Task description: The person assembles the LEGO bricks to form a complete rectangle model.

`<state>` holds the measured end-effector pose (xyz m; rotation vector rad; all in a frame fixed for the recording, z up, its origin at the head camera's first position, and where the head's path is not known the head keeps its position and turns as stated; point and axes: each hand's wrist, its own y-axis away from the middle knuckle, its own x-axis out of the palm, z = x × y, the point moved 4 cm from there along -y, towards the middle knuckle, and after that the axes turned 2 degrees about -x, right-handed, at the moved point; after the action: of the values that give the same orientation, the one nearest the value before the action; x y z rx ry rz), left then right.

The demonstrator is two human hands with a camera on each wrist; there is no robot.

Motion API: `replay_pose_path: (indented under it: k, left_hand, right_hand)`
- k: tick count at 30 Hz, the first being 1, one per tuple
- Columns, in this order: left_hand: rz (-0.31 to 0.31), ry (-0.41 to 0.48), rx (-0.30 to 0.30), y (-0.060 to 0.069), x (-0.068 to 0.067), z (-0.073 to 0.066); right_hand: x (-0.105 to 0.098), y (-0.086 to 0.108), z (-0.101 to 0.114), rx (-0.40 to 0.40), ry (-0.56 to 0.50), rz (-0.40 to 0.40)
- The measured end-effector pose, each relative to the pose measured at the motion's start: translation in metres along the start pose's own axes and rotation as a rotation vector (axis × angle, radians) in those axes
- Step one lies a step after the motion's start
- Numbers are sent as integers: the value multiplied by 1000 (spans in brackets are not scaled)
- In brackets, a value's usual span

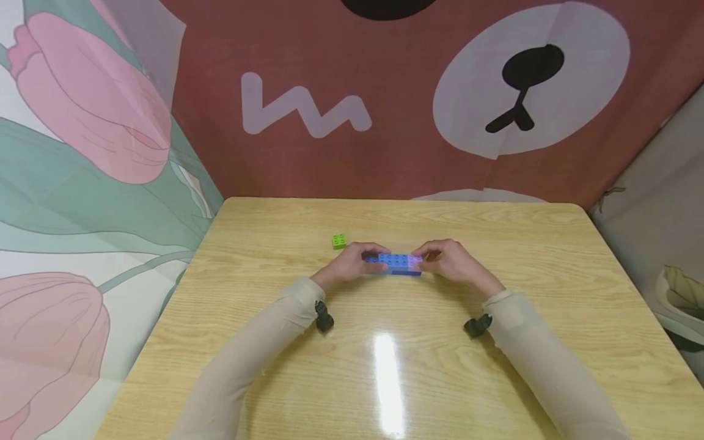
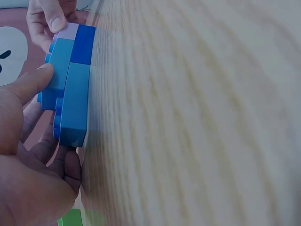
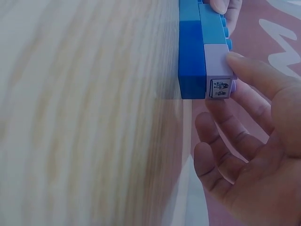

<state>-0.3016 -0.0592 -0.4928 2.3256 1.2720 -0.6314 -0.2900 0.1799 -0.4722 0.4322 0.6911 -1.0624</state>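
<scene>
A two-layer block of toy building bricks rests on the table between both hands. Its bottom layer has a light blue brick (image 2: pixel 74 106) and a dark blue brick (image 3: pixel 192 61). On top sit a light blue brick (image 1: pixel 397 261) and, at the right end, a lilac brick (image 3: pixel 217 61) with a small printed picture on its end face. My left hand (image 1: pixel 352 261) grips the left part of the block, thumb on the near side. With thumb and fingers, my right hand (image 1: pixel 452 263) pinches the lilac brick; its other fingers are loosely curled.
A bright green brick (image 1: pixel 338 241) lies on the wooden table (image 1: pixel 275 232) just beyond my left hand. Behind the table's far edge hangs a red printed cloth (image 1: pixel 396 165). A flowered cloth (image 1: pixel 110 220) hangs along the left side.
</scene>
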Motion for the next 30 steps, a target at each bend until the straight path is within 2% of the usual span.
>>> replay_pose_path:
  k: [8,21,30]
  left_hand:
    - [-9,14,11,-1,0,2]
    - [-1,26,14,0,1,2]
    - [3,25,25,-2,-2,4]
  right_hand:
    - [2,-1,-2,-7,7,-7]
    - [1,1,-4,52,26,15]
    - [0,0,0,38,32,23]
